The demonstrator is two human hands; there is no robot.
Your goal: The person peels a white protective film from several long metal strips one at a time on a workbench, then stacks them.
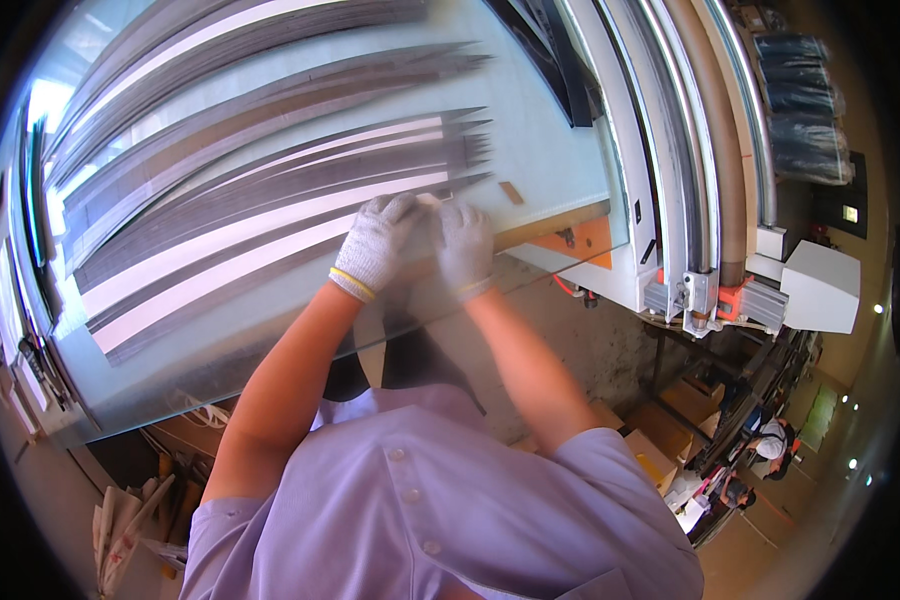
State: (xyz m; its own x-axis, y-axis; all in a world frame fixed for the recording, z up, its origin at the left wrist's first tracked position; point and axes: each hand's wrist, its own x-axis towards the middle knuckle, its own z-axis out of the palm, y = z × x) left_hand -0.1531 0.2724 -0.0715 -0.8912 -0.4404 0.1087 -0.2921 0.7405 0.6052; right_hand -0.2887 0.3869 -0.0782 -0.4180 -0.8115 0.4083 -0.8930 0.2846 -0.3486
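Both my hands wear pale knit gloves and meet at the right-hand ends of long, dark grey strips with pale pink bands. My left hand is closed, its curled fingers at the end of the nearest pale-banded strip. Close beside it is my right hand, smeared by motion, so its grip does not show. A small pale bit shows between the fingertips. Below my left hand a pale pointed piece hangs down in front of me; its upper end is hidden.
The strips lie in several groups on a pale glass-like tabletop. A small brown piece lies right of them. Long metal rails and a roller stand at the right, with a white machine housing. Two people work in the distance.
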